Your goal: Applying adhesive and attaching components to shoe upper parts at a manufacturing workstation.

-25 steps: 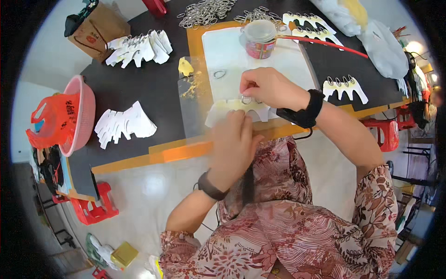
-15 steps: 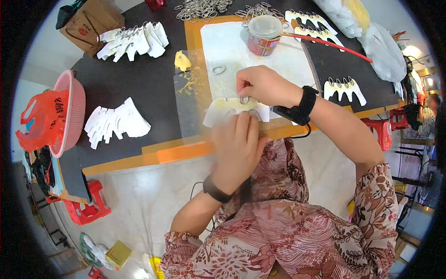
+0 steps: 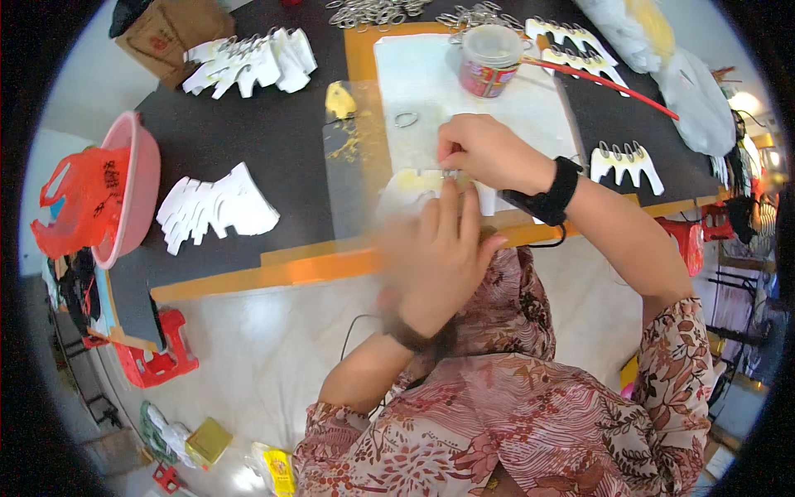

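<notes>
A white cut piece (image 3: 404, 195) with a yellowish upper edge lies by the table's front edge. My right hand (image 3: 497, 155) is closed in a pinch on a small metal ring (image 3: 450, 174) at that upper edge. The fingers of my left hand (image 3: 443, 248) stretch out over the piece, their tips next to the ring; the outer side of this hand is smeared by motion. Beyond them, a loose metal ring (image 3: 406, 120) lies on a white sheet (image 3: 414, 70). On the right rests a similar piece (image 3: 627, 168) with several rings along its top.
A tub (image 3: 489, 62) stands on the sheet with a long red stick (image 3: 613, 80) across it. Left are a stack of white pieces (image 3: 217, 207) and a pink basket (image 3: 137, 190) with a red bag. Piled rings (image 3: 377, 12) and a yellow lump (image 3: 339, 99) lie farther back.
My left fingertips have slid up the white piece to the ring and now partly cover it. My right hand keeps its pinch there. The whole view has shifted slightly.
</notes>
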The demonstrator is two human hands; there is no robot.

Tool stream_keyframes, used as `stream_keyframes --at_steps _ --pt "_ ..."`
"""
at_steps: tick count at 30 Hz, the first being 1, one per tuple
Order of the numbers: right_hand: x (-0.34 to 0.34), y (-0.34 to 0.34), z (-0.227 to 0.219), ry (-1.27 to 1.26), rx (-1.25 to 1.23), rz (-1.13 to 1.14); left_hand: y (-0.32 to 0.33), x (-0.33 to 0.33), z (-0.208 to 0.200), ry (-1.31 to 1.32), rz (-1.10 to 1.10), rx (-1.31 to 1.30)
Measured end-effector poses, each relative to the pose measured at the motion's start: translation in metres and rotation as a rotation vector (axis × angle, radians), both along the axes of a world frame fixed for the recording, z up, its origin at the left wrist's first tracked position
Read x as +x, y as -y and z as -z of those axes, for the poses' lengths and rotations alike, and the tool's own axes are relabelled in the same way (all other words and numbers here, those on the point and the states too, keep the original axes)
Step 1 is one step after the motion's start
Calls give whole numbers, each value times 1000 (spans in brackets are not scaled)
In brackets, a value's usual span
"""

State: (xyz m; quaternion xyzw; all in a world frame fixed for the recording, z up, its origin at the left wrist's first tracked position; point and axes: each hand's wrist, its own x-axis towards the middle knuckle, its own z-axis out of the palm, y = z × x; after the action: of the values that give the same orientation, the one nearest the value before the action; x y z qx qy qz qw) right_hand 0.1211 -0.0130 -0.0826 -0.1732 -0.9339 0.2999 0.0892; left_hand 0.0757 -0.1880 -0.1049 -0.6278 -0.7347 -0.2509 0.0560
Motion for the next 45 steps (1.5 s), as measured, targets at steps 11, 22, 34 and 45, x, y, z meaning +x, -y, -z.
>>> stream_keyframes --at_steps 11,22,34,45 --pt "8 9 -12 -52 174 -105 -2 4 7 18 -46 69" --pt "11 7 -10 -45 188 -155 -3 5 5 33 -26 73" --pt "4 8 -4 -14 249 -110 20 1 3 81 -18 152" --pt "-51 -12 5 78 374 105 23 -24 10 93 -124 97"
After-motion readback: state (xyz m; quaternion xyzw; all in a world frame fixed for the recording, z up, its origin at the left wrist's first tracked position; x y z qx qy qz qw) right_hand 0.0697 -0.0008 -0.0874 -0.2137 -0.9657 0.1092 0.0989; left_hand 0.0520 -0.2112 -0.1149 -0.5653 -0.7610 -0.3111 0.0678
